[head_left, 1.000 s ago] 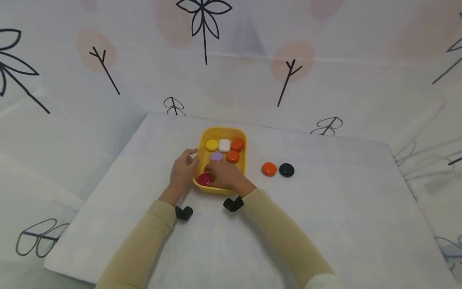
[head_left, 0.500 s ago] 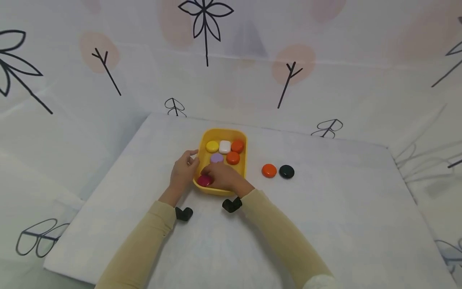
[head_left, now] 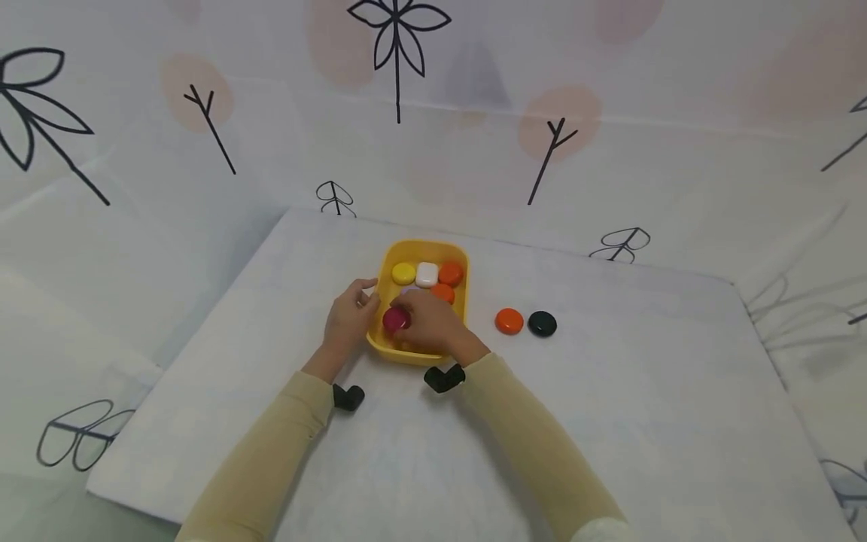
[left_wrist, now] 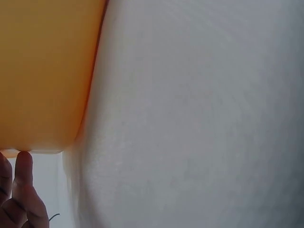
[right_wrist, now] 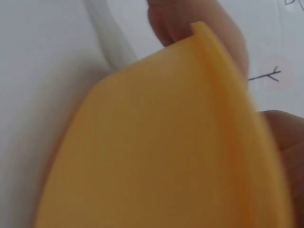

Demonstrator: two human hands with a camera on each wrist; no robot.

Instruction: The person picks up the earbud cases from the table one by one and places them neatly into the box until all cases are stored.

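Note:
A shallow yellow plastic tray (head_left: pixel 427 359) with rounded corners lies on the white table. My right hand (head_left: pixel 433 322) reaches into it and pinches a glossy magenta disc (head_left: pixel 396 320) between thumb and fingers, over the front left part of the tray. My left hand (head_left: pixel 345 315) rests against the tray's left side; in the left wrist view a straight fingertip (left_wrist: pixel 23 161) touches the wall. Toward the back of the tray lie a yellow disc (head_left: pixel 403 273), a white square piece (head_left: pixel 427 275) and two orange-red discs (head_left: pixel 450 273). A lilac disc (head_left: pixel 409 289) is mostly hidden by my right hand.
To the right of the tray, an orange disc (head_left: pixel 509 321) and a black disc (head_left: pixel 543 324) sit side by side on the table (head_left: pixel 650 406). Pale cloth (head_left: pixel 433 165) printed with line-drawn plants hangs behind and beside the table.
The magenta disc has come up from the tray's front left corner and moved slightly back in my right hand's fingers. My left hand stays at the tray's side.

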